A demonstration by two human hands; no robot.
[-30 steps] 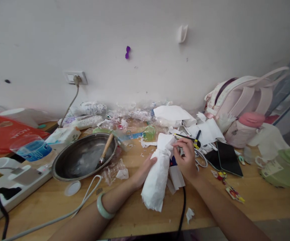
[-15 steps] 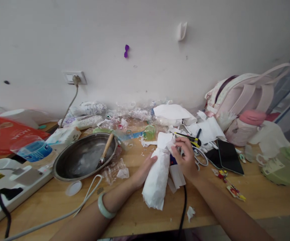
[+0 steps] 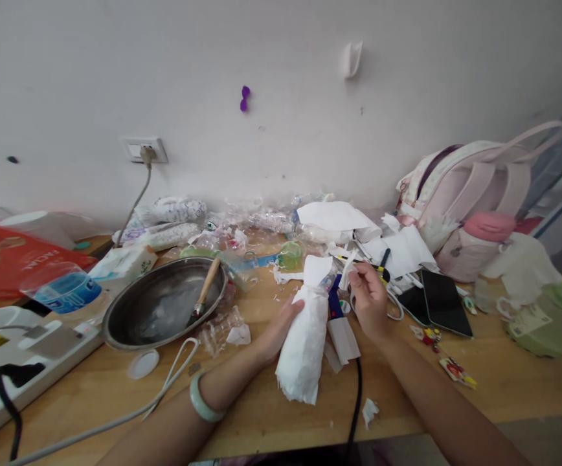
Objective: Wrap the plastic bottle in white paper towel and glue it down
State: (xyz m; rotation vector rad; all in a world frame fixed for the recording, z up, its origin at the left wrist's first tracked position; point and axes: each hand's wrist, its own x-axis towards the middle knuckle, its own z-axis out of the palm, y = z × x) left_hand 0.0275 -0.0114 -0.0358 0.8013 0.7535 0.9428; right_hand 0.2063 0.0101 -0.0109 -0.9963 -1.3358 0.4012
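Note:
My left hand [image 3: 282,329] is wrapped round a bottle covered in white paper [image 3: 303,346], tilted with its wide end toward me. Clear plastic shows through at its neck on the right side. My right hand [image 3: 370,303] pinches a small torn strip of white paper [image 3: 348,269], a little apart from the bottle's neck. Between the hands lies a blue object [image 3: 334,301], partly hidden, beside a folded piece of white paper [image 3: 345,340]. A yellow and black cutter [image 3: 384,274] is partly behind my right fingers.
To the left, a metal basin [image 3: 111,331] holds cloudy liquid and a wooden-handled brush [image 3: 208,285]. A power strip [image 3: 79,346] and a grey cable lie nearby. Clear plastic bottles line the wall. Phones [image 3: 445,303], a pink backpack [image 3: 470,181] and a green container [image 3: 538,327] stand right.
My right hand has pulled away to the right from the bottle's neck with a paper strip in its fingers. Clear plastic now shows there. My left hand and the bottle have hardly moved.

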